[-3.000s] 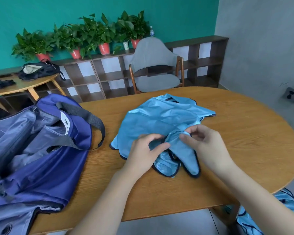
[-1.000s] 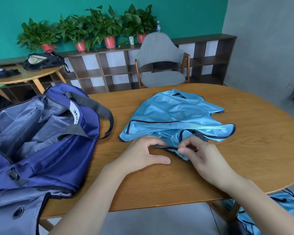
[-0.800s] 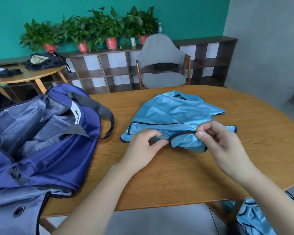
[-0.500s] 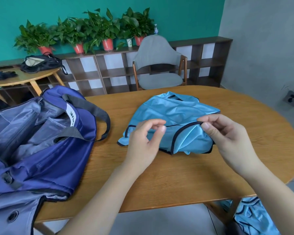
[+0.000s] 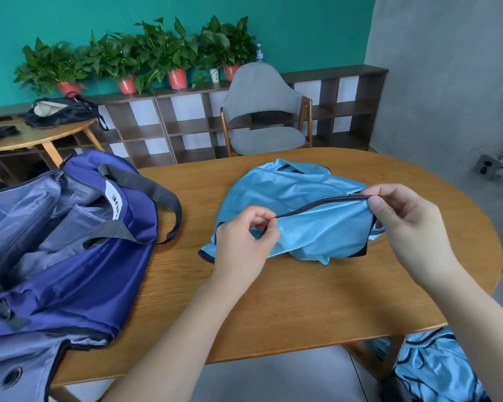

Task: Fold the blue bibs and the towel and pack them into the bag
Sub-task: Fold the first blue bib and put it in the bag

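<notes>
Now, at the centre of the frame, you hold the blue bib (image 5: 296, 216) by its dark-trimmed edge, lifted clear of the wooden table (image 5: 288, 300). Your left hand (image 5: 244, 242) pinches the trim between thumb and forefinger at the near left end; your right hand (image 5: 404, 224) pinches it at the far right end, and the edge runs taut between them. A second ago that same edge lay flat on the tabletop with your left hand resting beside it; since then both hands have risen and drawn apart, so the near half of the cloth now hangs from the trim while the far half stays spread on the table.

That lift reads as the opening of a fold: with the edge straightened, the raised half looks ready to be carried over the half lying flat. The fabric is thin and glossy, so it is likely to slide or bunch if either pinch slackens.

At the left of the frame the navy bag (image 5: 64, 242) sits open on the table, its grey lining showing and its strap looped toward the bib, well apart from it. At the lower right corner more blue bibs (image 5: 436, 367) lie in a heap below the table's edge, not yet folded. No towel can be made out.
</notes>
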Available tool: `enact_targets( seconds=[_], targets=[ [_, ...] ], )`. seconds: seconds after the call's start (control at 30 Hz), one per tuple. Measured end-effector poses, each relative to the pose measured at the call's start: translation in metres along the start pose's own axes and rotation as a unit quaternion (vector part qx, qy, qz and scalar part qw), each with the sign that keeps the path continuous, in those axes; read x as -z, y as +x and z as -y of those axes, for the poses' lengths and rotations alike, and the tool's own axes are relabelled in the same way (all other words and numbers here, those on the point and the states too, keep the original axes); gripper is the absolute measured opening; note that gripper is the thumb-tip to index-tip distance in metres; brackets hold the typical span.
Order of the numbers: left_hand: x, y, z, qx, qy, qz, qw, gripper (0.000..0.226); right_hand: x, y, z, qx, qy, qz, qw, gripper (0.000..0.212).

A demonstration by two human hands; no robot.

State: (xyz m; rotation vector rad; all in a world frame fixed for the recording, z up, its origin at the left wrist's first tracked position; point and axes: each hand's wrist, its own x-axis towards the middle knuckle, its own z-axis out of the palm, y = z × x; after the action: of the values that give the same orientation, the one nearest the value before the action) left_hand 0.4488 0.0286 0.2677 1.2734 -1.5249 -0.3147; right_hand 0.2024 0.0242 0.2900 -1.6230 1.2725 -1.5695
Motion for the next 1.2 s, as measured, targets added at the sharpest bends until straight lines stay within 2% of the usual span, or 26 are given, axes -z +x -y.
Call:
enact_targets(
  seconds=[0.07,0.17,0.23,0.3,0.4,0.5,0.6,0.7,0.77,0.83,0.93,1.07,1.2],
  targets=[
    [0.004,0.006,0.007,0.008,-0.004,0.007,1.0,0.013,0.004,0.001,-0.002,-0.008,-0.002,-0.011,1.0,0.017],
    [0.009,0.012,0.005,0.077,-0.116,0.051,0.989,0.007,0.009,0.004,-0.001,-0.017,0.001,-0.019,1.0,0.017],
    [0.007,0.01,-0.003,0.086,-0.145,0.071,0.983,0.003,0.011,0.004,0.0,-0.028,-0.001,-0.001,1.0,0.018],
    [-0.001,0.003,-0.009,0.097,-0.119,0.12,0.981,0.017,0.011,0.004,-0.003,-0.039,-0.056,0.019,0.997,0.018],
    [-0.015,-0.007,-0.009,0.074,0.004,0.211,0.975,0.038,0.009,0.002,-0.005,-0.054,-0.154,0.026,0.986,0.021],
    [-0.017,-0.011,-0.013,0.063,0.016,0.247,0.967,0.057,0.008,0.0,-0.004,-0.063,-0.209,0.012,0.976,0.02],
    [-0.018,-0.019,-0.017,-0.03,0.039,0.252,0.967,0.08,0.008,0.001,-0.005,-0.075,-0.221,-0.007,0.972,0.017],
    [-0.027,-0.029,-0.009,-0.139,0.106,0.205,0.963,0.066,0.006,0.002,-0.007,-0.08,-0.229,-0.013,0.97,0.014],
    [-0.034,-0.032,-0.001,-0.2,0.153,0.19,0.949,0.053,0.006,0.003,-0.007,-0.078,-0.224,-0.023,0.971,0.011],
    [-0.038,-0.033,0.006,-0.22,0.199,0.182,0.938,0.041,0.007,0.004,-0.008,-0.074,-0.221,-0.037,0.972,0.008],
    [-0.038,-0.031,0.016,-0.205,0.212,0.164,0.942,0.024,0.011,0.004,-0.01,-0.074,-0.225,-0.046,0.97,0.007],
    [-0.034,-0.023,0.013,-0.128,0.142,0.159,0.969,0.016,0.01,0.0,-0.011,-0.048,-0.264,-0.013,0.963,0.014],
    [-0.029,-0.02,0.014,-0.097,0.149,0.237,0.955,0.028,0.004,-0.005,-0.017,0.036,-0.326,0.045,0.944,0.036]
  ],
)
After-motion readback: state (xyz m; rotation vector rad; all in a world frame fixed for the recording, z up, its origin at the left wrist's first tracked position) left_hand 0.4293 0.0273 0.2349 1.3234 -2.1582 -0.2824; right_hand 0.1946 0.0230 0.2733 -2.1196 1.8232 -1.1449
